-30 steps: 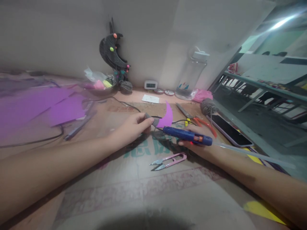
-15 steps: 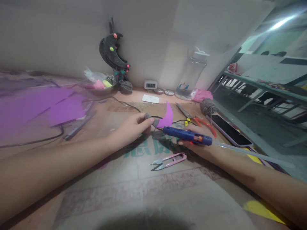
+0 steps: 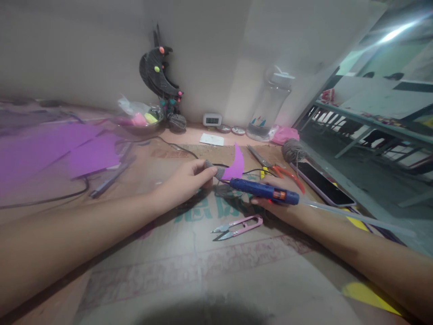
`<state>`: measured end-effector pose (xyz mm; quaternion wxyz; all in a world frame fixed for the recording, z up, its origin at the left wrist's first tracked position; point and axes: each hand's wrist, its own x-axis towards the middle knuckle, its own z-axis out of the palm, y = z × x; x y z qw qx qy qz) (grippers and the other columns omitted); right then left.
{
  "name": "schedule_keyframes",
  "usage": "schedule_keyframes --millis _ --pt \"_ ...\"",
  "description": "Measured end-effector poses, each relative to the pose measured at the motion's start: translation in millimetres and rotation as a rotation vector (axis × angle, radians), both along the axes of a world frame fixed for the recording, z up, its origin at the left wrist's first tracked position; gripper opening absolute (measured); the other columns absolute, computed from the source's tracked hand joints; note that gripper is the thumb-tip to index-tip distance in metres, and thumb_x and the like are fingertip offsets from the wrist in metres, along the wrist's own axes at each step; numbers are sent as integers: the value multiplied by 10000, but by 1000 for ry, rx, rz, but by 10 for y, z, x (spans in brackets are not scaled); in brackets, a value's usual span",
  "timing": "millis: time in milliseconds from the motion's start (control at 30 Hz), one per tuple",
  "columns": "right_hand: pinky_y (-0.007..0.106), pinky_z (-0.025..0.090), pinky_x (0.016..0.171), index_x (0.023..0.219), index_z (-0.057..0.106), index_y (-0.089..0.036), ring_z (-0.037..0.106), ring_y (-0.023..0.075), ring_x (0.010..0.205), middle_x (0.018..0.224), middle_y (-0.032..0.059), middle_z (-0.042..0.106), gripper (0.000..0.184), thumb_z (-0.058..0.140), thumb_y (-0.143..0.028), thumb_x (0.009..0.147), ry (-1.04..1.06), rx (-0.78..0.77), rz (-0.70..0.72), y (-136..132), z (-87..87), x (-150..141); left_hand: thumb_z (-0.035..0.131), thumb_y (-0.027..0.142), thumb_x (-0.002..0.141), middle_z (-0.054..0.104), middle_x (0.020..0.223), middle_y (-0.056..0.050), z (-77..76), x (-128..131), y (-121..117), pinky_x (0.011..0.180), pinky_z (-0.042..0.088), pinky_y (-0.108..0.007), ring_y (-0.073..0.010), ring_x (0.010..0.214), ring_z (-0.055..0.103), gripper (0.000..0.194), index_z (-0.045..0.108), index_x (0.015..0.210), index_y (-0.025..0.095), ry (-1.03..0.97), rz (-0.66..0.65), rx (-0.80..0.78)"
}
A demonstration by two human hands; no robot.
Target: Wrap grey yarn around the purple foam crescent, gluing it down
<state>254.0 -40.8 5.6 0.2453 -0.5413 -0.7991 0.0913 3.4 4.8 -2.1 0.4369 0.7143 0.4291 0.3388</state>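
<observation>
My left hand (image 3: 184,183) pinches a purple crescent-shaped foam piece (image 3: 235,166) by its lower end, where grey yarn is wrapped, and holds it upright over the cardboard mat (image 3: 189,243). My right hand (image 3: 279,205) grips a blue hot glue gun (image 3: 264,190) whose nozzle points left and touches the base of the crescent. A clear glue stick (image 3: 355,217) pokes out of the back of the gun toward the right.
Pink thread snips (image 3: 238,226) lie just in front of my hands. Orange-handled scissors (image 3: 274,168), a ball of grey yarn (image 3: 292,150) and a phone (image 3: 323,183) are to the right. Purple foam sheets (image 3: 61,151), a bowl (image 3: 140,123), a black moon ornament (image 3: 157,74), a small clock (image 3: 212,119) and a clear bottle (image 3: 270,106) stand behind.
</observation>
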Motion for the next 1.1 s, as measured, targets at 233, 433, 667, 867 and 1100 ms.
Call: schedule_keyframes --millis 233,433,667,867,1100 --pt "308 416 588 720 602 -214 590 197 654 695 32 637 273 630 -481 773 -17 -28 -10 -14 27 -1 492 434 881 531 631 38 -5 -1 -6 538 348 -228 -102 548 464 326 516 673 184 -2 8 -2" --pt "303 422 575 745 616 -214 583 184 630 679 19 629 294 649 -506 760 11 -7 -11 1 -2 17 492 431 886 542 630 32 -19 -6 -2 549 364 -228 -106 561 482 328 511 672 184 -15 -5 -1" --pt "318 416 573 724 599 -228 579 200 638 677 25 624 277 665 -496 753 26 -11 -4 5 -5 23 481 430 892 531 619 33 -13 -3 0 525 337 -228 -106 547 461 336 506 661 187 -12 -12 0" --pt "319 410 567 701 584 -231 577 199 625 665 21 618 261 679 -470 743 41 -22 -39 4 3 19 499 448 880 544 629 35 9 9 -21 507 328 -225 -96 528 454 335 504 669 187 3 21 -28" --pt "311 415 539 677 559 -232 554 185 589 637 14 590 284 662 -486 751 15 -30 -64 -11 48 0 484 492 878 577 665 18 -21 -13 -1 484 337 -222 -106 530 468 352 505 693 193 14 6 -39"
